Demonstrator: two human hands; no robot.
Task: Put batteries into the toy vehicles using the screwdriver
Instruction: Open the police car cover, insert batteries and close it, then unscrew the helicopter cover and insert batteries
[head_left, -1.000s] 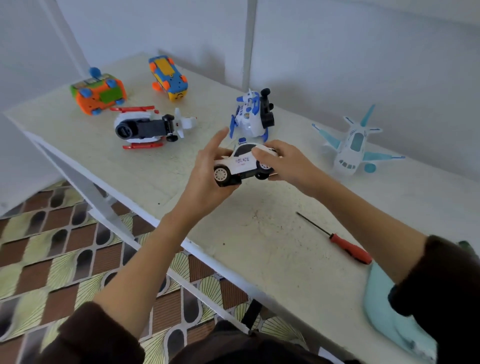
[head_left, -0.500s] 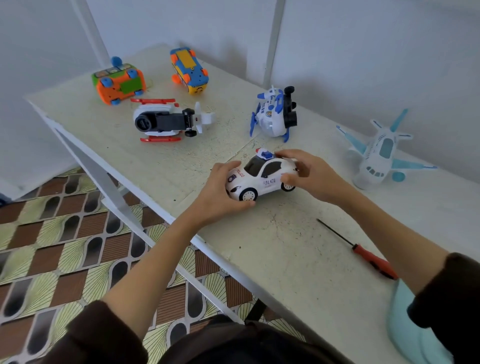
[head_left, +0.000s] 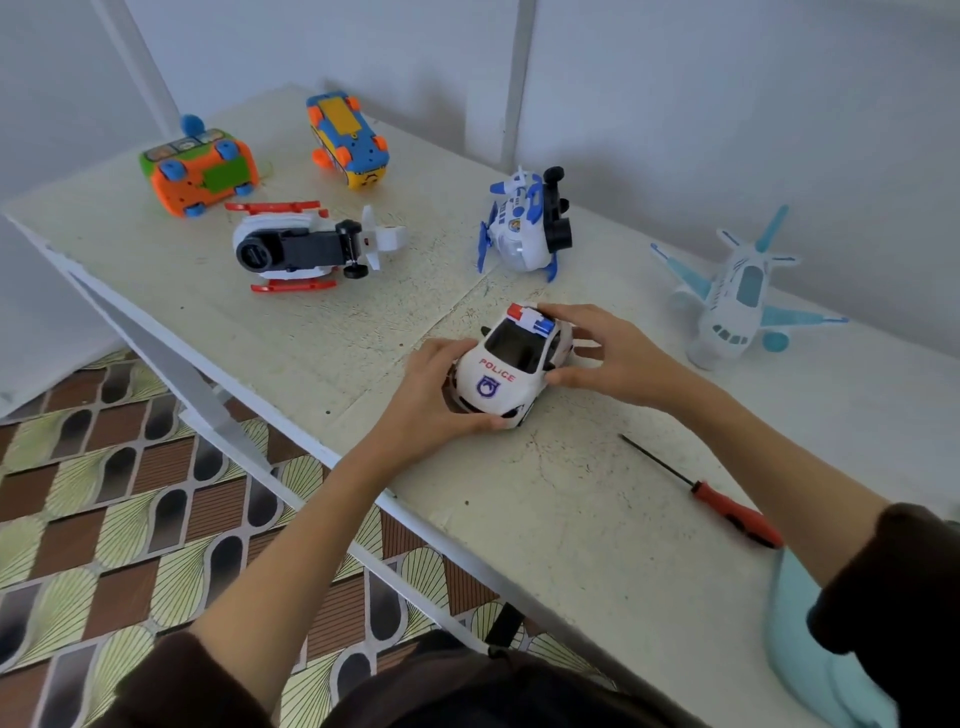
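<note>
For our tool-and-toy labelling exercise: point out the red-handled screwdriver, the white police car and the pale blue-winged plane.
red-handled screwdriver (head_left: 735, 514): head view, on its red handle.
white police car (head_left: 496, 376): head view, on its bonnet.
pale blue-winged plane (head_left: 730, 306): head view, on its white fuselage.

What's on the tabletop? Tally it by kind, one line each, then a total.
Road vehicles: 3 (white police car, orange-green toy car, yellow-blue toy car, both flipped)
Aircraft: 3 (white-red helicopter on its side, white-blue helicopter, white-teal plastic airplane)
Tools: 1 (red-handled screwdriver)
Total: 7
</note>
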